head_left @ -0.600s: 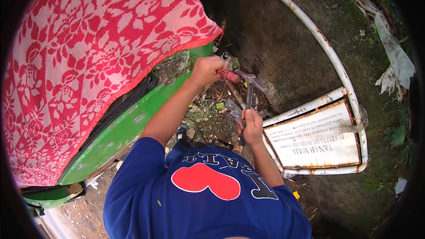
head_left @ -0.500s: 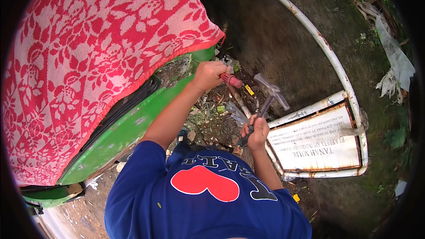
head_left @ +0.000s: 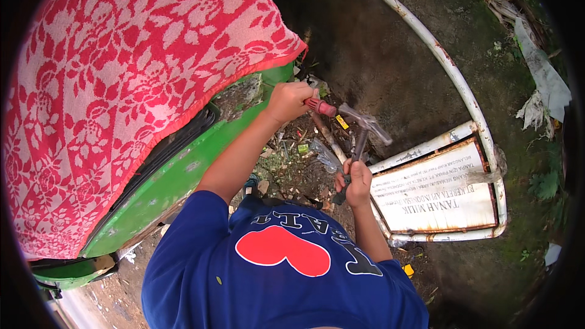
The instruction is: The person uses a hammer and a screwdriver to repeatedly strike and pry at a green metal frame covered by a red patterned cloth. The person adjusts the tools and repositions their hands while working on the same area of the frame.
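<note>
My left hand [head_left: 291, 102], reaching forward beside the green panel [head_left: 183, 164], is closed around a red ribbed handle that looks like a screwdriver [head_left: 321, 107]. The handle's butt end points right; its shaft is hidden. In my right hand [head_left: 356, 183] is a hammer [head_left: 362, 140], gripped by its dark handle with the metal head up. The hammer head is right beside the butt of the red handle; whether they touch I cannot tell.
A red and pink floral towel [head_left: 140, 73] drapes over the green panel on the left. To the right, a white sign [head_left: 436, 189] stands in a rusty curved pipe frame [head_left: 448, 64]. Litter and stones cover the soil below, including clear plastic [head_left: 324, 155].
The hammer head has moved left, up to the end of the red handle. My left hand has hardly moved.
</note>
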The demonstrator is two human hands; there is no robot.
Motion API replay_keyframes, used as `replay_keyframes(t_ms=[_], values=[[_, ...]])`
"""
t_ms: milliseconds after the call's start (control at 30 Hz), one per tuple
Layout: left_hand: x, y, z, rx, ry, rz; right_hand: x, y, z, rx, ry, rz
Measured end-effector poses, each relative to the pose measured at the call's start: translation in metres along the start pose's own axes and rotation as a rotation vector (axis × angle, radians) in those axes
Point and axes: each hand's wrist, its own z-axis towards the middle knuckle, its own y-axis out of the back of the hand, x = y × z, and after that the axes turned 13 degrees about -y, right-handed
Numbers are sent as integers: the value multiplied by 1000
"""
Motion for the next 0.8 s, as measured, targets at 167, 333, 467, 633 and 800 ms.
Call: replay_keyframes(t_ms=[167,333,467,633,800], values=[[6,1,4,3,37,25,-10,1,1,42,-110,7],[8,1,-1,54,64,24,-12,-7,-3,16,20,102],[6,1,-8,79,28,11,-11,-4,-4,-10,-74,11],[5,-1,-6,53,-14,3,-12,-2,1,-14,88,122],[1,-8,-7,82,-8,40,-21,-1,-3,-49,54,71]])
